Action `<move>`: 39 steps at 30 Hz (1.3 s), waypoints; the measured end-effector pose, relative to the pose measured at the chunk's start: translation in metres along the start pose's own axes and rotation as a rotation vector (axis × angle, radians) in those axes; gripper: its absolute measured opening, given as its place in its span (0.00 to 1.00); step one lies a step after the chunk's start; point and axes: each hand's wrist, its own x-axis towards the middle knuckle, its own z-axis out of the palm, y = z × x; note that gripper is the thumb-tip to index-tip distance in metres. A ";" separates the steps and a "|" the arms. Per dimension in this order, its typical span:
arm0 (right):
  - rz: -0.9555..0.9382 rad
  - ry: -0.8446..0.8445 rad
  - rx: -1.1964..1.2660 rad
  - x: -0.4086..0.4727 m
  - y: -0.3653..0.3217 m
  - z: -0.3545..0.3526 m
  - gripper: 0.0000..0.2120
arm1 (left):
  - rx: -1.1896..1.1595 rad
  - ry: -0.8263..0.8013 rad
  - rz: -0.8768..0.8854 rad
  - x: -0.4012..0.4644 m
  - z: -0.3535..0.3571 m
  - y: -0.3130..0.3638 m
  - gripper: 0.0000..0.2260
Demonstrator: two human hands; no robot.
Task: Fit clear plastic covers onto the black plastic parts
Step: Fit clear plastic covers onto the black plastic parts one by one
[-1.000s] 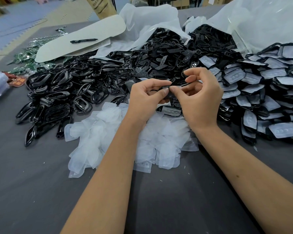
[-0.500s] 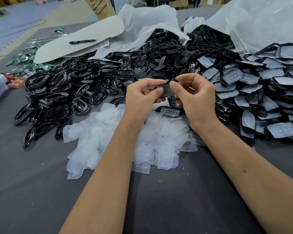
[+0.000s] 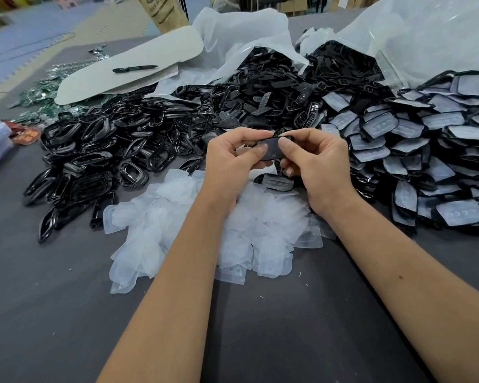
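L hand (image 3: 230, 156) and R hand (image 3: 315, 158) both pinch one black part (image 3: 273, 149) w/ a clear cover on it, thumbs on top, held above the table (image 3: 67, 313) just past the cover pile (image 3: 205, 230). Black frames (image 3: 94, 161) heaped to the left, loose black parts (image 3: 260, 89) spilling from plastic bags (image 3: 246, 31) behind, covered parts (image 3: 426, 150) stacked on the right. Pen (image 3: 134, 68) lies on a pale card (image 3: 127, 62) far left-back. Brown bag (image 3: 162, 12) at the back, print too blurred to read. Bare table near the person, between and beside the forearms.
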 end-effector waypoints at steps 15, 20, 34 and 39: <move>-0.206 0.044 -0.442 -0.005 -0.001 0.002 0.07 | 0.075 0.045 0.000 0.002 0.000 -0.004 0.10; -0.263 0.060 -0.499 -0.002 -0.002 0.001 0.04 | 0.035 0.024 -0.021 0.001 -0.001 -0.005 0.10; -0.487 -0.100 -0.576 -0.010 -0.003 0.007 0.09 | -0.348 0.092 -0.294 0.008 -0.013 0.004 0.08; -0.365 0.042 -0.438 -0.004 -0.004 0.002 0.02 | -0.377 -0.006 -0.273 0.006 -0.008 0.004 0.12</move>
